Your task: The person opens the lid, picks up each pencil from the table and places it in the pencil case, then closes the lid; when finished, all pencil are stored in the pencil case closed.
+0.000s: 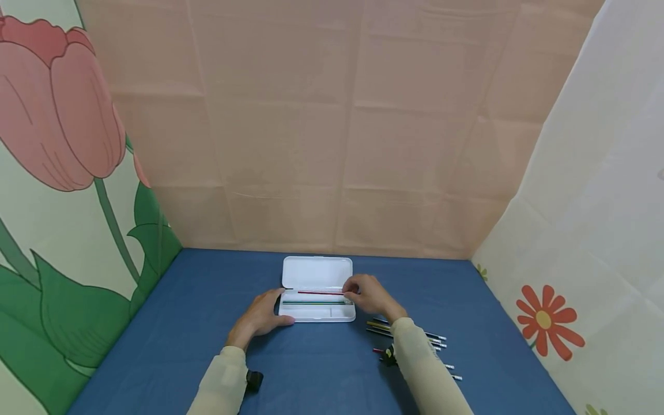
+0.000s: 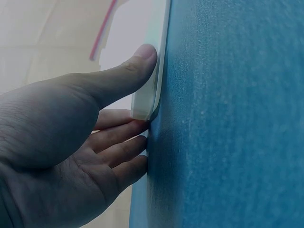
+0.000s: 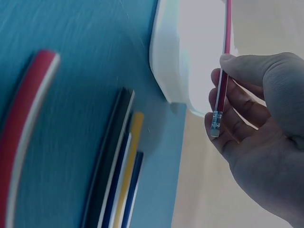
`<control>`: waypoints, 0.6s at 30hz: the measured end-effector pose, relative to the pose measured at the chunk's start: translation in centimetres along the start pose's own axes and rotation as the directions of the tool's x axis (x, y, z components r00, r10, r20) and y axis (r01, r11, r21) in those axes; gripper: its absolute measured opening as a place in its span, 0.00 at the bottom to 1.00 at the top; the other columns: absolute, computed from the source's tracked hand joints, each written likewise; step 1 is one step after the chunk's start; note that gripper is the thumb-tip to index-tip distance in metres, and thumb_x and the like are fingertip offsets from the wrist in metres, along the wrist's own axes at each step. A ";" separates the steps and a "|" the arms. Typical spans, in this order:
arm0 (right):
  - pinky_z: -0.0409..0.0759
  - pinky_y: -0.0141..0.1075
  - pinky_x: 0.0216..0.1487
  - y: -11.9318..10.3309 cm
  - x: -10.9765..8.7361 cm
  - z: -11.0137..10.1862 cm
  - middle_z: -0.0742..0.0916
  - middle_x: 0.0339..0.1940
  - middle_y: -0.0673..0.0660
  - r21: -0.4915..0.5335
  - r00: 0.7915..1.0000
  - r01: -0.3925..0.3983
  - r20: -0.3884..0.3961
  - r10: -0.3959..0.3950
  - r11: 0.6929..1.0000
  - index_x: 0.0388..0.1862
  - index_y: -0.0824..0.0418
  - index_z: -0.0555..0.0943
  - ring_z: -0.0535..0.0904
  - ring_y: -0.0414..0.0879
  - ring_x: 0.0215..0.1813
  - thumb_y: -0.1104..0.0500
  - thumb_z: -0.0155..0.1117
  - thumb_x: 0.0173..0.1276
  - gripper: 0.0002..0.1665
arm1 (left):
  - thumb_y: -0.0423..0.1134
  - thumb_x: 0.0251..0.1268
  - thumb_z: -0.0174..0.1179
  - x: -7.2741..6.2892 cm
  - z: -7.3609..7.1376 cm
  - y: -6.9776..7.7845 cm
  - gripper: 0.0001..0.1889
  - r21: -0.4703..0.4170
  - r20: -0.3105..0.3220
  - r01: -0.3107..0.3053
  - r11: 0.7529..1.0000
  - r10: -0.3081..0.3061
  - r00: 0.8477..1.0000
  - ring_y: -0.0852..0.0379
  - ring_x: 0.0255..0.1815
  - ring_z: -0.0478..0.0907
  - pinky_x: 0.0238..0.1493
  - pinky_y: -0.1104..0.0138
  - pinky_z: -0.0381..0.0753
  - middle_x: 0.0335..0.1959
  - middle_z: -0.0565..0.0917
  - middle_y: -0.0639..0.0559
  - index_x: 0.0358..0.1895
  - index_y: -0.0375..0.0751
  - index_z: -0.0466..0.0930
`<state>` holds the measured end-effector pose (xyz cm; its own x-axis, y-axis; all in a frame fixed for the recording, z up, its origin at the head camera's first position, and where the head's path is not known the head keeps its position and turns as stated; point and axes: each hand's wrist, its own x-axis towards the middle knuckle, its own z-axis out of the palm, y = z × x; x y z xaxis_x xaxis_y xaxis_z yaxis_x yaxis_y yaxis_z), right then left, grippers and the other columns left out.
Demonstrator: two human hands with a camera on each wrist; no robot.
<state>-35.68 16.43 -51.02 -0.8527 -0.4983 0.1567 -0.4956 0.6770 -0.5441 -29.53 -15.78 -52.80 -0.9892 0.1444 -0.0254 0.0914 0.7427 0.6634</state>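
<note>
A white pencil case lies with its lid raised at the back. My left hand grips its left end, thumb along the near wall and fingers at the far side; the left wrist view shows the thumb against the case wall. With thumb and fingers my right hand pinches a red pencil near its eraser end. That pencil stretches level over the back of the case, above a green pencil lying inside.
Several pencils lie on the blue tabletop, partly hidden under the right forearm. Among them are a red one, a yellow one and dark ones. A tan sheet hangs behind the table, with patterned cloths at both sides.
</note>
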 end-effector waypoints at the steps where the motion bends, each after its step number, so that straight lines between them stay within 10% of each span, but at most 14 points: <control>1: 0.83 0.34 0.46 -0.1 0.1 0.2 0.91 0.41 0.49 -0.001 1.000 0.001 0.006 -0.001 1.000 0.49 0.58 0.92 0.80 0.39 0.41 0.61 0.70 0.83 0.05 | 0.43 0.69 0.82 0.0 0.0 0.0 0.46 -0.001 0.000 0.000 1.000 0.000 1.000 0.27 0.84 0.72 0.85 0.31 0.70 0.84 0.75 0.30 0.85 0.32 0.69; 18: 0.82 0.34 0.44 -1.4 2.0 2.8 0.91 0.40 0.50 -0.005 1.000 -0.009 0.023 0.009 1.000 0.46 0.57 0.92 0.80 0.39 0.38 0.62 0.69 0.83 0.06 | 0.43 0.69 0.82 0.0 -0.1 0.0 0.46 -0.002 0.000 0.000 1.000 0.000 1.000 0.28 0.83 0.73 0.85 0.30 0.70 0.83 0.76 0.30 0.84 0.32 0.70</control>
<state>-36.22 13.01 -52.23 -0.8532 -0.5044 0.1325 -0.4886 0.6843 -0.5413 -29.58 -15.88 -52.73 -0.9892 0.1443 -0.0252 0.0912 0.7412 0.6650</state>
